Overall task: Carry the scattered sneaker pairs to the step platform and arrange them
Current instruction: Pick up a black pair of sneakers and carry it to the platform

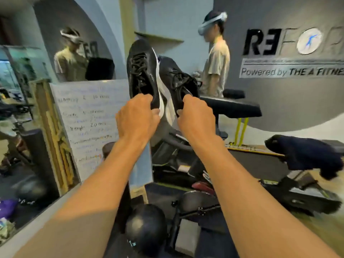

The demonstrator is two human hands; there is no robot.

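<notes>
**Black sneakers held up in both hands**

Black mesh and white soles are clear on both shoes; the heels are hidden under the fingers. The left hand (136, 116) pinches the heel of the left sneaker (142, 73), toe pointing up. The right hand (195, 116) grips the right sneaker (176, 81), tilted against its partner at chest height.

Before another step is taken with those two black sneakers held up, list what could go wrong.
1. Each hand, left hand and right hand, grips its shoe only at the heel end, so the left sneaker or right sneaker might slip.
2. The raised shoes block the view ahead; the dark ball and bench are trip hazards.
3. Another person stands close ahead.
</notes>
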